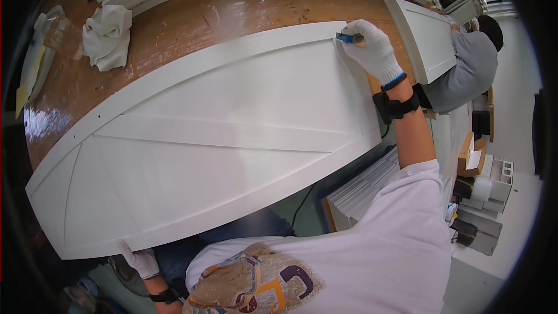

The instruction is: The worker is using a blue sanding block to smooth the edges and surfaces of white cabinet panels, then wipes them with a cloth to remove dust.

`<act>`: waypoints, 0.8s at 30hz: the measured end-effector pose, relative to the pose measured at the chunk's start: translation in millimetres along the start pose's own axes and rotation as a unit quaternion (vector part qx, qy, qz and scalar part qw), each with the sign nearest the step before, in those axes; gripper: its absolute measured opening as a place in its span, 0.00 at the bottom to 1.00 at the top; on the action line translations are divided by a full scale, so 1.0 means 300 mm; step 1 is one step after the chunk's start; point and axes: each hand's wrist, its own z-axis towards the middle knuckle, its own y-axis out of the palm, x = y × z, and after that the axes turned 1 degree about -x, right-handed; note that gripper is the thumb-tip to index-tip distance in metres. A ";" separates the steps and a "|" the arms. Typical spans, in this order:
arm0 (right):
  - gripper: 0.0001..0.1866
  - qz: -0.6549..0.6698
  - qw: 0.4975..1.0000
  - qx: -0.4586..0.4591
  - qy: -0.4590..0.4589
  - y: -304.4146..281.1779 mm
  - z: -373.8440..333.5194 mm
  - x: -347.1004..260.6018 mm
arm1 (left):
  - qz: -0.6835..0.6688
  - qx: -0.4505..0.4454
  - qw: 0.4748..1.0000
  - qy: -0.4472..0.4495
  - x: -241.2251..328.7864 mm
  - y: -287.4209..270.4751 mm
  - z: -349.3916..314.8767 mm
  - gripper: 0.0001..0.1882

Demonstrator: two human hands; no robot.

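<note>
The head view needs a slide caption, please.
Right hand holding a blue object over a white panel, left hand at its near edge.

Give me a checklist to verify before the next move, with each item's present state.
1. Right hand holding the small blue piece: ok, at the panel's far right corner.
2. Left hand at the white panel: ok, by its near edge, toward the left end.
3. Cloth off the panel: ok, on the brown table beyond it.
4. Co-worker apart from this panel: ok, beside another white panel.
5. Support under the panel's near edge: cannot tell, hidden from above.
</note>
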 end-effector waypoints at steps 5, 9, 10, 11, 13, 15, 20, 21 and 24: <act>0.10 -0.007 1.000 -0.001 -0.015 0.002 0.000 0.010 | -0.004 -0.008 1.000 0.012 -0.012 -0.052 0.027 0.26; 0.10 0.000 1.000 -0.011 -0.012 0.011 0.004 0.011 | -0.002 0.015 1.000 0.027 -0.016 -0.053 0.029 0.25; 0.10 0.005 1.000 -0.012 -0.019 0.010 0.006 0.009 | -0.001 0.016 1.000 0.027 -0.014 -0.051 0.028 0.25; 0.11 0.009 0.999 -0.014 -0.027 0.008 0.006 0.008 | 0.000 0.007 1.000 0.024 -0.014 -0.050 0.027 0.25; 0.10 -0.009 1.000 -0.014 -0.027 0.004 0.005 0.016 | 0.002 -0.001 1.000 0.022 -0.015 -0.054 0.030 0.26; 0.10 -0.026 0.999 -0.014 -0.027 0.002 0.002 0.022 | 0.002 0.001 1.000 0.022 -0.016 -0.060 0.035 0.26; 0.10 -0.009 0.999 -0.005 -0.049 0.006 0.004 0.000 | -0.009 -0.001 1.000 0.016 -0.016 -0.056 0.030 0.26; 0.10 -0.008 0.999 -0.006 -0.049 0.006 0.004 -0.008 | -0.004 -0.011 1.000 0.023 -0.016 -0.063 0.031 0.26; 0.10 -0.010 0.999 -0.011 -0.032 0.003 0.001 -0.009 | -0.001 -0.009 1.000 0.023 -0.017 -0.066 0.032 0.26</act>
